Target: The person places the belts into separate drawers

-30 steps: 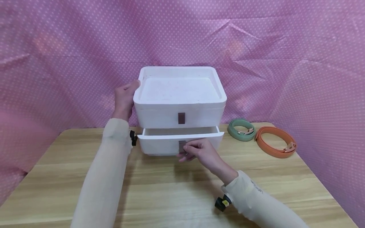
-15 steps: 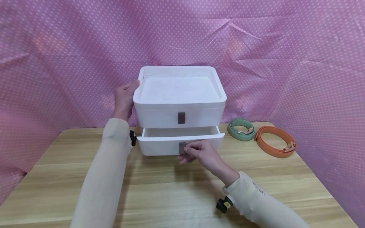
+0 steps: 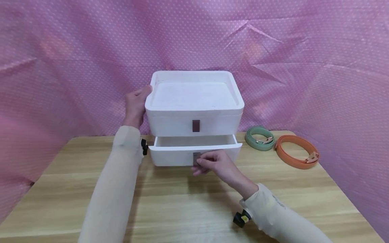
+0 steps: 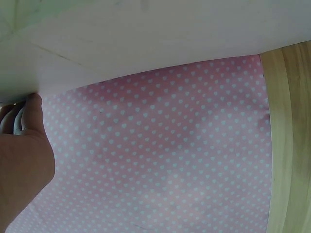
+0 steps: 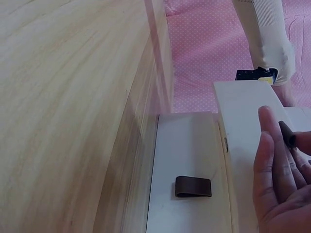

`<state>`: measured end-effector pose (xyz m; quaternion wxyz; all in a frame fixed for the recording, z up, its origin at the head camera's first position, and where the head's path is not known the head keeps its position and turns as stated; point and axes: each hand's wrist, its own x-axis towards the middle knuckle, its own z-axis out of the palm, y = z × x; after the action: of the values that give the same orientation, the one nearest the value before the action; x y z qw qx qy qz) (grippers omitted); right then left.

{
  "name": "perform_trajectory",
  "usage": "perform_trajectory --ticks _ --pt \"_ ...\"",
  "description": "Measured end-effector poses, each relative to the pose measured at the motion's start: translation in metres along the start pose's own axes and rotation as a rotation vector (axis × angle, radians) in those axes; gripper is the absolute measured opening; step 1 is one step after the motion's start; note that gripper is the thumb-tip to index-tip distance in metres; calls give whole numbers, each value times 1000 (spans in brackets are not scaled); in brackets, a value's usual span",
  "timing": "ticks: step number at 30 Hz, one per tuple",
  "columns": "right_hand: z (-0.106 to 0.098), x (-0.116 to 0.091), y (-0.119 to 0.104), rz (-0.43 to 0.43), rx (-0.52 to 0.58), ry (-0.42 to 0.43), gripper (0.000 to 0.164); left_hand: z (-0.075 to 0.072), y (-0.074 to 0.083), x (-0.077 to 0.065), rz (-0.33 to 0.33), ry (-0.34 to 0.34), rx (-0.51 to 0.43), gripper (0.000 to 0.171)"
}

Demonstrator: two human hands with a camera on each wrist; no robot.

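Note:
A white storage box [image 3: 194, 96] with drawers stands at the back of the table, its top a shallow tray. My left hand [image 3: 135, 104] holds the box's upper left side, fingertips at the rim. In the left wrist view its fingers [image 4: 33, 114] bend against the white side wall. My right hand [image 3: 217, 165] pinches the brown pull tab [image 3: 196, 159] of a lower drawer [image 3: 170, 157], which stands partly out with a bare interior showing. Above it the upper drawer [image 3: 170, 125] is closed. In the right wrist view, another closed drawer front [image 5: 182, 145] with a brown tab [image 5: 193, 186] lies nearer the table.
A coiled green belt [image 3: 250, 141] and a coiled orange belt [image 3: 285, 158] lie right of the box. Pink dotted cloth [image 3: 194, 37] hangs behind and on both sides. The wooden table [image 3: 182, 212] extends in front.
The lower drawer has come out slightly toward me with my right hand on its tab. My left hand keeps its place on the box. The head view has shifted a little.

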<state>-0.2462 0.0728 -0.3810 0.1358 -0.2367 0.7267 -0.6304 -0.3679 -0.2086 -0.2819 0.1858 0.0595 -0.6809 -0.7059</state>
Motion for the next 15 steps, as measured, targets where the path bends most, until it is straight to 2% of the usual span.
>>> perform_trajectory --ticks 15 --pt "-1 -3 2 -49 -24 -29 20 2 -2 -1 8 -6 6 44"
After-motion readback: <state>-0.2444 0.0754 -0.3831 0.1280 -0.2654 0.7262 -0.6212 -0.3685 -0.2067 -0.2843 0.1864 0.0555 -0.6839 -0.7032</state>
